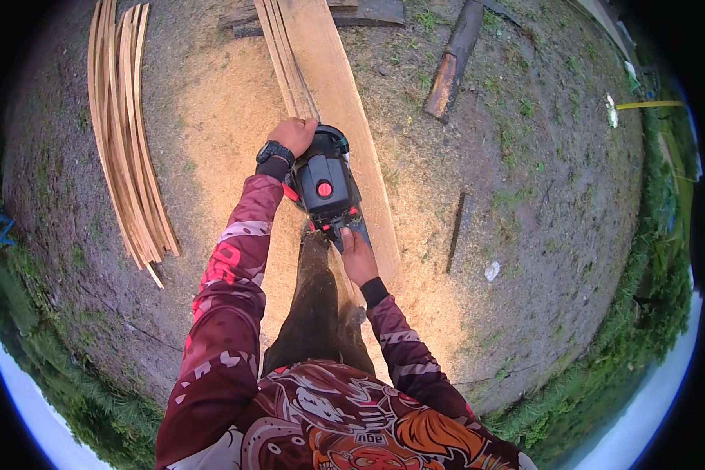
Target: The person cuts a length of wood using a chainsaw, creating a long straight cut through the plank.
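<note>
A black chainsaw [327, 178] with red parts sits over a long sawn plank [351, 102] in front of me. My left hand [296, 136], a dark watch on its wrist, is closed round the saw's front handle. Behind it my right hand [358, 258] grips the rear handle. The saw's bar points away from me along the plank, largely hidden by the saw's body and my left hand. Ahead of the saw, thin strips [278, 59] lie along the plank's left side, with a dark gap beside them.
Several thin cut strips [121, 149] lie bundled on the ground at left. Sawdust [219, 117] spreads around the plank. A charred-looking board [450, 66] lies at far right, a dark narrow piece [459, 233] and a white scrap [492, 271] nearer. Dark timber [372, 12] lies under the plank's far end.
</note>
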Tool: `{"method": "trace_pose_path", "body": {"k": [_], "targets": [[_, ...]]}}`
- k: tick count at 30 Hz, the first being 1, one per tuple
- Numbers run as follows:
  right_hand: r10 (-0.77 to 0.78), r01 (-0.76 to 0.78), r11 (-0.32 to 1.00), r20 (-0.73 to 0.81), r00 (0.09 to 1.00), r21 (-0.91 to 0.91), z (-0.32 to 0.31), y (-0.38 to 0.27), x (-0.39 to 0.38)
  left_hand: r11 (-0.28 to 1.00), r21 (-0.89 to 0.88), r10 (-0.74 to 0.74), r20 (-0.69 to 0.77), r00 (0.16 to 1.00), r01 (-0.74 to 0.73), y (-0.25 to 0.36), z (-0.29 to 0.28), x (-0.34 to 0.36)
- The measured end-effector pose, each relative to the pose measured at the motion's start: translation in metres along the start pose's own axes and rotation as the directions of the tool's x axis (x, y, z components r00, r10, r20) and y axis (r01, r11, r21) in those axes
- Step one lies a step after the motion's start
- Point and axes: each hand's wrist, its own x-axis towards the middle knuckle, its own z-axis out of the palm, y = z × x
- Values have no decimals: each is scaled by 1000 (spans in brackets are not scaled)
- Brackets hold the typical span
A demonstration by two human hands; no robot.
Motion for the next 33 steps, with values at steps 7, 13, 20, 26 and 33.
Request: {"method": "trace_pose_path", "body": {"k": [7, 13, 20, 26, 33], "targets": [[33, -33, 999, 7, 999, -5, -2, -3, -21, 998, -63, 4, 43, 999, -2, 12, -7, -25], [13, -13, 1000, -18, 1000, -4, 0, 11, -54, 999, -28, -17, 36, 999, 18, 10, 8, -51], [33, -33, 999, -3, 999, 26, -3, 47, -87, 998, -64, 13, 5, 1000, -12, 11, 35, -96], [95, -95, 995, 20, 995, 12, -9, 76, -117, 998, -46, -27, 133, 991, 33, 22, 47, -129], [-3, 2, 1000, -64, 998, -10, -7, 96, -146, 996, -51, 71, 41, 997, -69, 14, 70, -163]]}}
